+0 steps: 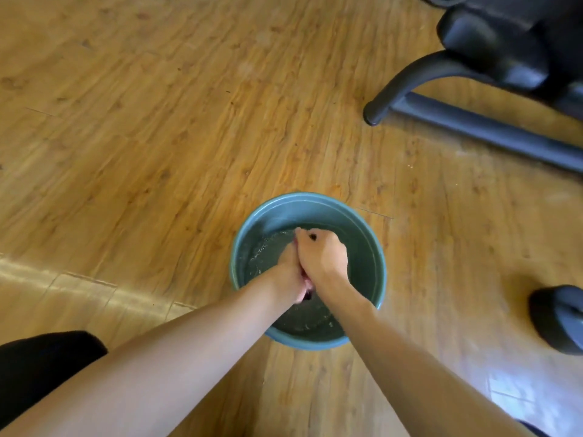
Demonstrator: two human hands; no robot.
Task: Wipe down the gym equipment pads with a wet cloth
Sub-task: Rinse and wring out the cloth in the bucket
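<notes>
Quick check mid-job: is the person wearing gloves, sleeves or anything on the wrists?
No gloves: the left hand and right hand are bare. The left forearm and right forearm are bare too, with no sleeves, watch or bands as far up as the frame shows. Rings cannot be made out. The only clothing visible is a black garment at lower left.

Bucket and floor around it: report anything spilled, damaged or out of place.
Nothing stands out. The bucket stands upright on the wood floor, water inside, no puddle beside it. Left hand and right hand grip a mostly hidden cloth over it.
</notes>
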